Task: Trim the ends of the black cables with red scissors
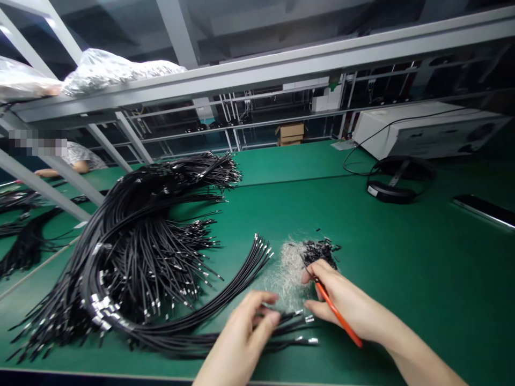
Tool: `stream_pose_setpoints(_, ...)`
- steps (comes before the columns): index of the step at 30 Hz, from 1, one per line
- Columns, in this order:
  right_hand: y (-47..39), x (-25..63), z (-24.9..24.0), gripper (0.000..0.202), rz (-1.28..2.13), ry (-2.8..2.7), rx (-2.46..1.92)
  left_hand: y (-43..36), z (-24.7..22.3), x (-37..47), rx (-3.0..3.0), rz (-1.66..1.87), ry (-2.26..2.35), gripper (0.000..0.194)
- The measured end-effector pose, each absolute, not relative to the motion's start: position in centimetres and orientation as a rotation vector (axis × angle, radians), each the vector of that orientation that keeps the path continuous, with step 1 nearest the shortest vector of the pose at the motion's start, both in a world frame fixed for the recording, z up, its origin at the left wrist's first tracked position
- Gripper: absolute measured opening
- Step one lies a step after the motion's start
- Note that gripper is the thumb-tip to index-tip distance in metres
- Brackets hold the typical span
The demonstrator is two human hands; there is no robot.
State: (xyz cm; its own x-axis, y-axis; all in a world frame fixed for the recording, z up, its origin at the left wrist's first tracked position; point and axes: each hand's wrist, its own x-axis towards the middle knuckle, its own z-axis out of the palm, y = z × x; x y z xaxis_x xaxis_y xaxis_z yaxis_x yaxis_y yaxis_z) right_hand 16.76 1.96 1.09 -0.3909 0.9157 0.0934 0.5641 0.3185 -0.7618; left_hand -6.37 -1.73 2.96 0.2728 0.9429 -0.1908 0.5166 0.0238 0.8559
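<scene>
On the near part of a green surface (386, 268), the left hand (251, 332) curled its fingers over black cables (177, 346), grip unclear, while the right hand (336, 292) gripped an orange tool (338, 315) by scraps (322, 251) suggesting partial progress, a larger cable heap (137, 236) apparently remaining left.

I log remotely: left hand (249, 327), left of the black scraps (322, 251), bare; right hand (338, 295), just beside them, bare. Visible forearms (410, 343) likewise uncovered; fingers (261, 296) slender.
</scene>
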Motion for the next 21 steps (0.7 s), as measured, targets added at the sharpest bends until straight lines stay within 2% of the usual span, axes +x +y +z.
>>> stream_pose_setpoints(2,2.6,17.1,1.2,0.015,0.865,-2.000,-1.318,-0.1,2.1,-6.8,1.857,0.700,1.664,0.020)
stream_pose_setpoints(7,3.8,16.5,1.3,0.020,0.561,-1.841,-1.419,4.3,0.3,-5.8,2.173,0.605,2.057,0.019)
stream_pose_setpoints(14,3.9,13.9,0.6,0.011,0.759,-1.822,-1.319,2.4,0.2,-5.7,2.092,0.775,1.860,0.012)
stream_pose_setpoints(21,3.0,13.0,0.3,0.017,0.877,-1.742,-1.404,-1.6,-1.3,-6.1,1.962,0.609,1.697,0.014)
